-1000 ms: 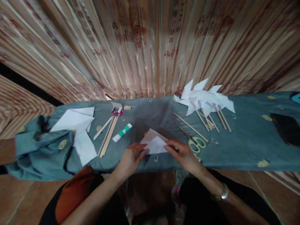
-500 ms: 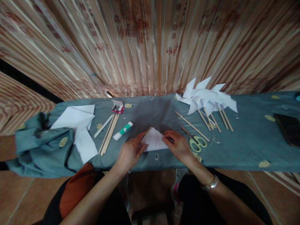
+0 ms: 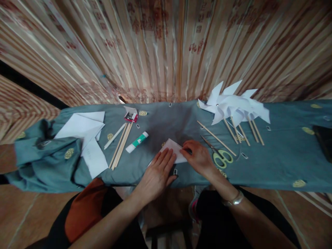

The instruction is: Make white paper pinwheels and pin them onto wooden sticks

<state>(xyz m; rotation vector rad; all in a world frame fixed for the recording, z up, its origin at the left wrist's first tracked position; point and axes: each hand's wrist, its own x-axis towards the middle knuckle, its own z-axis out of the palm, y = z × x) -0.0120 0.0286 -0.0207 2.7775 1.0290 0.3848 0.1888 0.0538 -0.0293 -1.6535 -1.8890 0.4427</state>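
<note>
A folded white sheet of paper (image 3: 177, 149) lies on the cloth in front of me, with a pointed corner facing away. My left hand (image 3: 158, 170) rests flat across its left part, fingers stretched out and thumb spread. At the paper's right end, my right hand (image 3: 196, 155) pinches the edge between thumb and fingers; a small dark patch inside that hand cannot be made out. Just right of it lie scissors (image 3: 218, 156) with light green handles. A green and white glue stick (image 3: 137, 142) lies to the left of the paper.
White paper pinwheels (image 3: 234, 103) on sticks lie at the back right, near a loose wooden stick (image 3: 216, 138). Leftward are several sticks (image 3: 121, 147), a white pen-like stick (image 3: 114, 137), a small open box (image 3: 131, 114), paper sheets (image 3: 77, 126). A dark flat object (image 3: 323, 141) lies far right.
My left hand has gone from gripping the paper's left edge to lying flat on top of it. My right hand still pinches the right side. The view has shifted slightly.
</note>
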